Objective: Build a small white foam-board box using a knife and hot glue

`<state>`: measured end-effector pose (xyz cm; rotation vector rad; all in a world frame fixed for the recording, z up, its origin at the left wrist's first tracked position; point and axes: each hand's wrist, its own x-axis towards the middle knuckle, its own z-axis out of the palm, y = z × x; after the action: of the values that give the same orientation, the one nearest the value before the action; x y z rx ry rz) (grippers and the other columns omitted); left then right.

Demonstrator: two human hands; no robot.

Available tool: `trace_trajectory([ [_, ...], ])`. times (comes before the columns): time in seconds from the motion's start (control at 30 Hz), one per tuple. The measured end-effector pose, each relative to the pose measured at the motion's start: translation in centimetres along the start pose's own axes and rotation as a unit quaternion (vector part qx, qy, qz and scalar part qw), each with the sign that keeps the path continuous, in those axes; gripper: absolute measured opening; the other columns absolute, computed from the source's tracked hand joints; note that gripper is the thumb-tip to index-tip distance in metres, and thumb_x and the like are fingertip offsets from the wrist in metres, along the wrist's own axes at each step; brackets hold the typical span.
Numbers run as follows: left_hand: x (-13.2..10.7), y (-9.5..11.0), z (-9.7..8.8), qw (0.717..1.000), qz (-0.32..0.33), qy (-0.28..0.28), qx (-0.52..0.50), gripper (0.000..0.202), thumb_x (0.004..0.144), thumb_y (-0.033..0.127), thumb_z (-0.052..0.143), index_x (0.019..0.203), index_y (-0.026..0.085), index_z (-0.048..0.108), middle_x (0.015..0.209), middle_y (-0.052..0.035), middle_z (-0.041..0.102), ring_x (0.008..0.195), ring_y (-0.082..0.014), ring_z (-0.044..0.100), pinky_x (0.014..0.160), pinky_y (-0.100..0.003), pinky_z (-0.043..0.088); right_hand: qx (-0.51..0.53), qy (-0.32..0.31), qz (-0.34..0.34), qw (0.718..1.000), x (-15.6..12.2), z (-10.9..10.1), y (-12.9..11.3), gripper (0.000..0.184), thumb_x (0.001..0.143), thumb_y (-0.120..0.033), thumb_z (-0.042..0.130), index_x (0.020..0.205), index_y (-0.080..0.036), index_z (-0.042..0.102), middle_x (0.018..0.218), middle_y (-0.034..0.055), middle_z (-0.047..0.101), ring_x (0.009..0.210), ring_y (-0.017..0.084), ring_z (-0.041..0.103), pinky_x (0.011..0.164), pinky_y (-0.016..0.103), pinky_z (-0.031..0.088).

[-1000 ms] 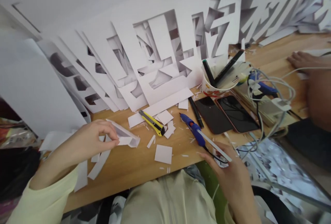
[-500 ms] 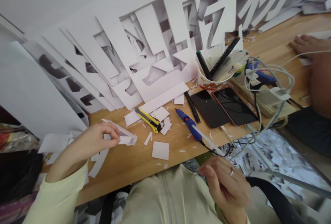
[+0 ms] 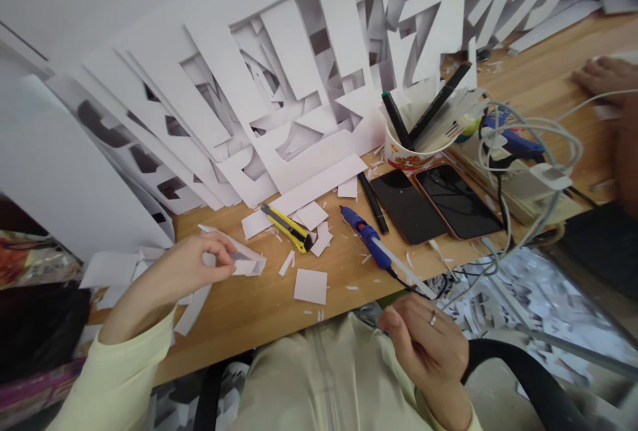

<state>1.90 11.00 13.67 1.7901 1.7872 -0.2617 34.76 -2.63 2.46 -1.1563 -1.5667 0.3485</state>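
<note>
Your left hand (image 3: 192, 258) is at the left part of the table (image 3: 229, 328), wrist bent, thumb and fingertips drawn into a narrow pinch on the near side of a folded white piece (image 3: 254, 261). The piece lies on the wood just under and beyond the fingertips, part of it covered by your fingers; its free end sticks out to the right of them. Looks: plain matte white, thin and stiff, with a raised wall along its far side and a small pale flap by your thumb; inner faces shaded grey. Long axis slants, from the far left behind your knuckles to the near right, where the exposed end points roughly toward the white square (image 3: 310, 286), well short of touching it. A curved white strip (image 3: 195, 311) lies under and nearer than your wrist. Your right hand (image 3: 428, 335), ring on one finger, hangs loosely curled at the table's near edge; the palm is hidden, so cannot tell whether it holds anything. Nearest to it is the glue stick (image 3: 403, 268) in the back of the blue glue gun (image 3: 366, 237). Yellow cutter (image 3: 289, 228) lies beyond the square, among white scraps.
</note>
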Motion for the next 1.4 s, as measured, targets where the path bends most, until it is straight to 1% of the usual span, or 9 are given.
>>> trace_trajectory([
  [0.1,0.0,0.3,0.2,1.000,-0.009,-0.001,-0.001,0.030,0.063,0.054,0.060,0.060,0.027,0.071,0.113,-0.0059,0.075,0.109,-0.0316,0.068,0.101,-0.045,0.049,-0.004,-0.008,0.000,1.000,-0.2,-0.1,0.1,0.030,0.091,0.005,0.058,0.077,-0.021,0.060,0.060,-0.0007,0.062,0.055,0.013,0.057,0.055,0.028,0.044],
  [0.2,0.1,0.4,0.4,1.000,-0.014,0.001,0.006,0.029,0.062,0.053,0.060,0.059,0.027,0.071,0.114,-0.0059,0.075,0.109,-0.0315,0.068,0.103,-0.045,0.048,-0.001,-0.012,0.005,1.000,-0.4,-0.2,0.2,0.030,0.092,0.005,0.058,0.077,-0.021,0.060,0.061,0.0001,0.063,0.056,0.013,0.057,0.055,0.028,0.043],
  [0.33,0.5,0.2,0.7,1.000,-0.013,-0.014,0.015,0.028,0.063,0.051,0.059,0.060,0.026,0.071,0.114,-0.0055,0.076,0.107,-0.0303,0.069,0.101,-0.044,0.049,0.000,-0.019,0.006,1.000,-0.5,-0.2,0.4,0.029,0.092,0.005,0.058,0.078,-0.020,0.059,0.062,0.0002,0.063,0.057,0.013,0.056,0.056,0.028,0.043],
  [0.5,1.0,-0.2,1.4,1.000,0.006,-0.013,0.010,0.027,0.062,0.050,0.058,0.059,0.026,0.068,0.109,-0.0062,0.076,0.103,-0.0291,0.070,0.094,-0.041,0.051,0.000,-0.017,0.013,1.000,-0.8,-0.3,0.5,0.029,0.093,0.004,0.059,0.077,-0.021,0.059,0.063,0.0004,0.063,0.058,0.014,0.056,0.056,0.028,0.042],
  [0.73,1.2,0.3,1.9,1.000,-0.021,0.000,0.024,0.026,0.059,0.050,0.057,0.057,0.025,0.066,0.101,-0.0054,0.074,0.093,-0.0273,0.068,0.090,-0.041,0.049,0.004,-0.023,0.017,1.000,-1.0,-0.4,0.9,0.029,0.093,0.005,0.060,0.077,-0.020,0.059,0.063,0.0007,0.062,0.058,0.014,0.055,0.057,0.028,0.042],
  [0.93,1.5,0.9,2.2,0.999,-0.030,-0.005,0.044,0.023,0.061,0.044,0.057,0.059,0.024,0.068,0.094,-0.0045,0.073,0.090,-0.0262,0.069,0.084,-0.036,0.049,0.006,-0.020,0.016,1.000,-1.0,-0.3,1.1,0.029,0.093,0.004,0.061,0.077,-0.020,0.060,0.062,0.0001,0.062,0.057,0.013,0.055,0.057,0.028,0.042],
  [1.07,1.8,0.5,2.6,0.997,-0.042,0.001,0.069,0.023,0.062,0.043,0.058,0.060,0.025,0.071,0.090,-0.0051,0.073,0.092,-0.0277,0.068,0.084,-0.037,0.048,0.004,-0.023,0.017,1.000,-1.0,-0.4,1.1,0.029,0.093,0.004,0.060,0.077,-0.020,0.060,0.062,0.0000,0.062,0.057,0.013,0.055,0.056,0.028,0.041],
  [1.23,1.9,-0.2,2.2,0.997,-0.034,0.005,0.072,0.029,0.068,0.049,0.060,0.071,0.026,0.077,0.096,-0.0065,0.077,0.095,-0.0283,0.069,0.086,-0.037,0.048,-0.005,-0.021,0.018,1.000,-1.0,-0.5,1.0,0.029,0.093,0.003,0.061,0.077,-0.021,0.060,0.062,-0.0003,0.062,0.057,0.013,0.054,0.056,0.028,0.041],
  [1.4,1.5,0.0,1.6,0.998,-0.014,-0.004,0.064,0.032,0.070,0.052,0.060,0.071,0.027,0.079,0.097,-0.0068,0.078,0.093,-0.0287,0.069,0.084,-0.038,0.049,-0.014,-0.027,0.016,0.999,-0.8,-0.5,1.1,0.029,0.094,0.001,0.061,0.076,-0.021,0.059,0.062,-0.0007,0.063,0.056,0.013,0.055,0.056,0.028,0.043],
])
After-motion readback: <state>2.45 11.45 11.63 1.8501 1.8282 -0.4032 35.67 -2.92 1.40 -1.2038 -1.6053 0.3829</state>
